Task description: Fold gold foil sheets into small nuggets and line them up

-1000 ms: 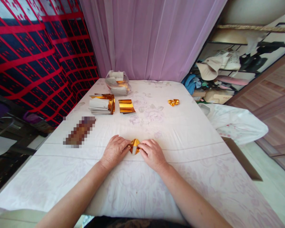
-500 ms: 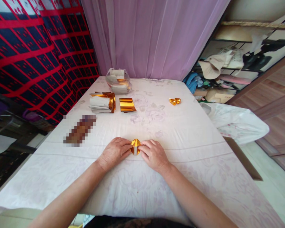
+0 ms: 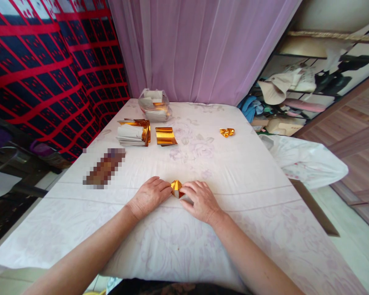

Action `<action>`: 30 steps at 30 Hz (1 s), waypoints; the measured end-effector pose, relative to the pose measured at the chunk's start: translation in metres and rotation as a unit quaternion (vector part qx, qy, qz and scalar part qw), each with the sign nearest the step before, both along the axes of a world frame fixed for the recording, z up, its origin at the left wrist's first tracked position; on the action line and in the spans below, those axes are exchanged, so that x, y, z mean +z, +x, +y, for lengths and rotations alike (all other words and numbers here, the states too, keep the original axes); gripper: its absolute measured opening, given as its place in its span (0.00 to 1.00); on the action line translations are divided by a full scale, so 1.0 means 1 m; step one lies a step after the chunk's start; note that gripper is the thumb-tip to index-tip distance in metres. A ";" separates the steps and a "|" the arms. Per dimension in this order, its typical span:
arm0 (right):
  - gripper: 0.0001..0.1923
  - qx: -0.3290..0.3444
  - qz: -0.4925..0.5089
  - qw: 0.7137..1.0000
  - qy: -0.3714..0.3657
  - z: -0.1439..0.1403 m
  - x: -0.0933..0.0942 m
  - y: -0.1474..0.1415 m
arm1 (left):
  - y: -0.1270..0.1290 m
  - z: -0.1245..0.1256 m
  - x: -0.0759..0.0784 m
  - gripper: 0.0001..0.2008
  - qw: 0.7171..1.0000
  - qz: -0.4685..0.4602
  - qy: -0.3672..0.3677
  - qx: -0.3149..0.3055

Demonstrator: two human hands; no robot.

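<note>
1. Since the earlier frames, the folded gold paper (image 3: pixel 176 188) shows less of its white underside and looks more compact; both hands stay on it at the near middle of the table (image 3: pixel 249 172).
2. Left hand (image 3: pixel 149 197): palm down, fingers curled, their tips pressed to the left edge of the gold paper.
3. Right hand (image 3: pixel 199 200): palm down, fingers bent, pinching the right edge of the paper against the cloth; how firm the grip is cannot be told.
4. Clear plastic bag (image 3: pixel 154 105), far end of the table: holds white and gold paper pieces, open at the top.
5. Stack of sheets (image 3: pixel 133 134), in front of the bag: white sheets with gold foil at its right side.
6. Single gold sheet (image 3: pixel 165 136), lying flat just right of the stack.
7. Finished gold piece (image 3: pixel 226 132), alone, well apart on the right.
</note>
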State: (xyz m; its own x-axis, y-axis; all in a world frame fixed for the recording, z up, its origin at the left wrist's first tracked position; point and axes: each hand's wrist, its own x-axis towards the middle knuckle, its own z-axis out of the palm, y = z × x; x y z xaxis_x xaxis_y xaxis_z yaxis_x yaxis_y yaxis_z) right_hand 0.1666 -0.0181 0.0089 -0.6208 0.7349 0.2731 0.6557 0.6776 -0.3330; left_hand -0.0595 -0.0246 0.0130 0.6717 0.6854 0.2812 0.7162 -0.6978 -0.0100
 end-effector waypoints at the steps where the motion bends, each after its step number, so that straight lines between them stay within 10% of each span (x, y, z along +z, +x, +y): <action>1: 0.11 -0.003 -0.001 1.000 0.002 0.000 0.000 -0.001 | 0.000 0.000 -0.001 0.08 1.000 0.001 0.002 0.004; 30: 0.02 -0.133 0.060 0.989 -0.016 0.014 -0.013 -0.020 | 0.015 0.007 0.007 0.06 0.966 -0.099 -0.137 0.193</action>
